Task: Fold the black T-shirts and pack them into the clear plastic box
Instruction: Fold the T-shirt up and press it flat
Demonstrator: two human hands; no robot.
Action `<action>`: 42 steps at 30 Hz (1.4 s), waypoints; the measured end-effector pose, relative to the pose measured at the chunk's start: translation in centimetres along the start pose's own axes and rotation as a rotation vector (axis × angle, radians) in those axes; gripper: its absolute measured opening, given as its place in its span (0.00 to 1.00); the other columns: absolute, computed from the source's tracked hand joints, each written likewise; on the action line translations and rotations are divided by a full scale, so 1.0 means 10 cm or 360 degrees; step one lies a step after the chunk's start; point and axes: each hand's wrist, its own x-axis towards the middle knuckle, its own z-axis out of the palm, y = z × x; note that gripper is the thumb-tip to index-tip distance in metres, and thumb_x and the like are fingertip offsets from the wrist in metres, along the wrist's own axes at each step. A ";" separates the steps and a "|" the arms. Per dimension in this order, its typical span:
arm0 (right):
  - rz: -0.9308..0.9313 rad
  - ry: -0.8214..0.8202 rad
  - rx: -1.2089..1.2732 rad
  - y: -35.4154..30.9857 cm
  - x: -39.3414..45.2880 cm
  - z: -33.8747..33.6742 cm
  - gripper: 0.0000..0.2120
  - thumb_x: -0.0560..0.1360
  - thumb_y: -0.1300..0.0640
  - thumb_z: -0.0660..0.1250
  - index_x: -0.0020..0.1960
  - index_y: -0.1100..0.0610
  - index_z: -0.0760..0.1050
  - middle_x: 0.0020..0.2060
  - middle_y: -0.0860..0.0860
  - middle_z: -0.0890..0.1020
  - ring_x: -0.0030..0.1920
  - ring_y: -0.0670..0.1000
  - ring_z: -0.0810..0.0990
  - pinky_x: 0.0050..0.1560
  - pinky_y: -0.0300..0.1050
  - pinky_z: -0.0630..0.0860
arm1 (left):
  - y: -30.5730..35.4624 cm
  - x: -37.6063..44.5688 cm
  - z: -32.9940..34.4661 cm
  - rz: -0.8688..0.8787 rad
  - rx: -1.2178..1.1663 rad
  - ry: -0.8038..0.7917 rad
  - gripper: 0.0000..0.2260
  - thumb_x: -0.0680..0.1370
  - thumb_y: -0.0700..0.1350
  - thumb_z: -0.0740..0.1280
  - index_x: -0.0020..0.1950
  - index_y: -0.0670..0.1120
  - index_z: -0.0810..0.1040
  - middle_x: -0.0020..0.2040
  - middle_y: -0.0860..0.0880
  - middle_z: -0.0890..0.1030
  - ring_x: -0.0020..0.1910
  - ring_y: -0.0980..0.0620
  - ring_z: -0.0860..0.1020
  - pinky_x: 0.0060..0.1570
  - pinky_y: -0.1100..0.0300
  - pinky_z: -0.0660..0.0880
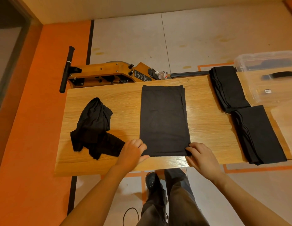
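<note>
The near corners of the half-folded T-shirt (164, 119) are pinched by the left hand (133, 153) and right hand (201, 156), fingers curled on the hem, at the table (205, 128) centre. Folding is judged under way; next, the hem would be carried to the far edge.

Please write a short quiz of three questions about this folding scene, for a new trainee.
1. True or false: the crumpled T-shirt lies on the person's left.
2. How many folded stacks lie on the right of the table?
3. Which corners of the half-folded T-shirt do the left hand and right hand grip? A near, B far.

Key: 1 true; 2 two; 3 A.
</note>
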 end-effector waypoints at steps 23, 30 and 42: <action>0.0812 0.0045 0.1284 -0.13 0.82 -0.36 0.04 0.78 0.60 0.65 0.49 0.53 0.79 0.44 0.46 0.82 0.48 0.46 0.81 0.50 0.44 0.78 | -0.20 0.47 -0.30 -0.0941 -0.1415 0.0012 0.04 0.79 0.41 0.64 0.46 0.46 0.77 0.37 0.46 0.78 0.38 0.47 0.76 0.38 0.57 0.69; 0.0888 0.0144 0.1412 -0.08 1.16 -0.37 0.04 0.80 0.57 0.64 0.51 0.56 0.77 0.44 0.49 0.81 0.46 0.46 0.80 0.45 0.41 0.76 | -0.33 0.91 -0.35 -0.1098 -0.1542 0.0157 0.04 0.81 0.41 0.63 0.50 0.42 0.77 0.46 0.43 0.80 0.47 0.47 0.78 0.45 0.58 0.73; 0.0985 0.0047 0.1445 0.08 1.38 -0.25 0.07 0.81 0.53 0.62 0.52 0.56 0.75 0.46 0.50 0.81 0.49 0.50 0.81 0.48 0.47 0.79 | -0.31 1.15 -0.34 -0.1248 -0.1542 0.0166 0.13 0.82 0.49 0.61 0.48 0.39 0.75 0.43 0.44 0.77 0.42 0.47 0.74 0.42 0.56 0.71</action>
